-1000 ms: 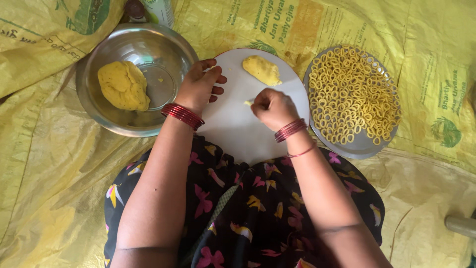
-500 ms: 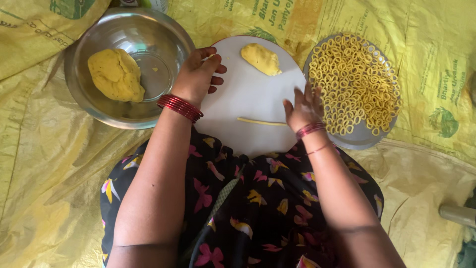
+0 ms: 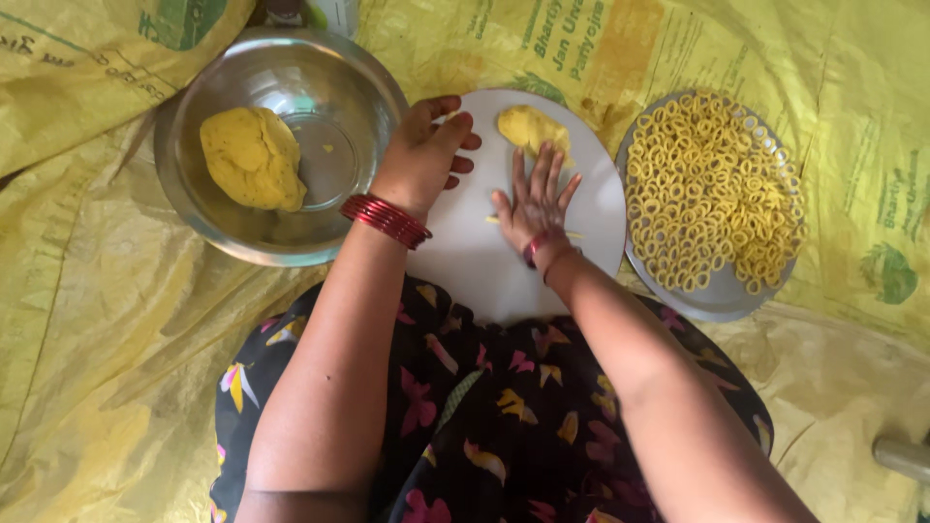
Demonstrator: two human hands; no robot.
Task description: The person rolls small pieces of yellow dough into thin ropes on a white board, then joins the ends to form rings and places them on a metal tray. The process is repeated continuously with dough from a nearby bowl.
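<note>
My right hand (image 3: 535, 199) lies flat, fingers spread, on a round white board (image 3: 475, 261), pressing a thin yellow dough strip (image 3: 573, 234) whose ends show at either side of the palm. My left hand (image 3: 426, 150) rests on the board's left edge beside a steel bowl (image 3: 189, 208), fingers loosely curled, holding nothing. A small lump of yellow dough (image 3: 531, 128) sits at the board's far side, just beyond my right fingertips. Red bangles circle both wrists.
The steel bowl holds a large yellow dough ball (image 3: 252, 157). A steel plate (image 3: 712, 300) on the right is piled with several small yellow dough rings (image 3: 712, 189). Yellow printed sacking (image 3: 87, 320) covers the floor. A metal object (image 3: 901, 455) shows at the lower right edge.
My right hand moved from the board's right edge near the ring plate back onto the dough strip and flattened over it. The left hand stayed on the board's left edge.
</note>
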